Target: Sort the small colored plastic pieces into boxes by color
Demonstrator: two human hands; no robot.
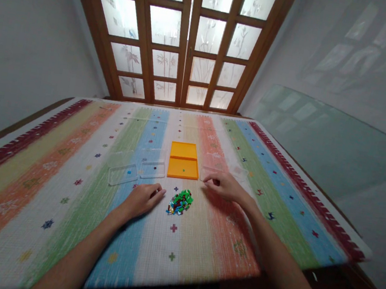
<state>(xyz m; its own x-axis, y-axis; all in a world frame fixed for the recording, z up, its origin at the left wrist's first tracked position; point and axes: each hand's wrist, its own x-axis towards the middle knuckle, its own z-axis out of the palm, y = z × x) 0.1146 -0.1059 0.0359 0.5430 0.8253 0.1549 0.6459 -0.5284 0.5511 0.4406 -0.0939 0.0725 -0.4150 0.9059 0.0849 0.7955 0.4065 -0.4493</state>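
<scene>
My left hand (144, 198) rests on the tablecloth with its fingers curled and nothing visible in them, just left of a pile of small plastic bricks (181, 202). The pile is mostly green, with blue, dark red and white bits. My right hand (222, 186) is at the near edge of a clear plastic box (207, 169), thumb and fingers bent together. Whatever lies between those fingertips is too small to make out. Between the hands and farther back, an open yellow case (184, 150) holds one tiny green piece (184, 170).
Left of the yellow case stand two open clear boxes. The nearer-left box (110, 181) holds a small blue piece (129, 172), and the other box (151, 175) a dark piece (154, 168). A striped tablecloth (71, 213) covers the table. Glazed wooden doors (187, 57) stand beyond.
</scene>
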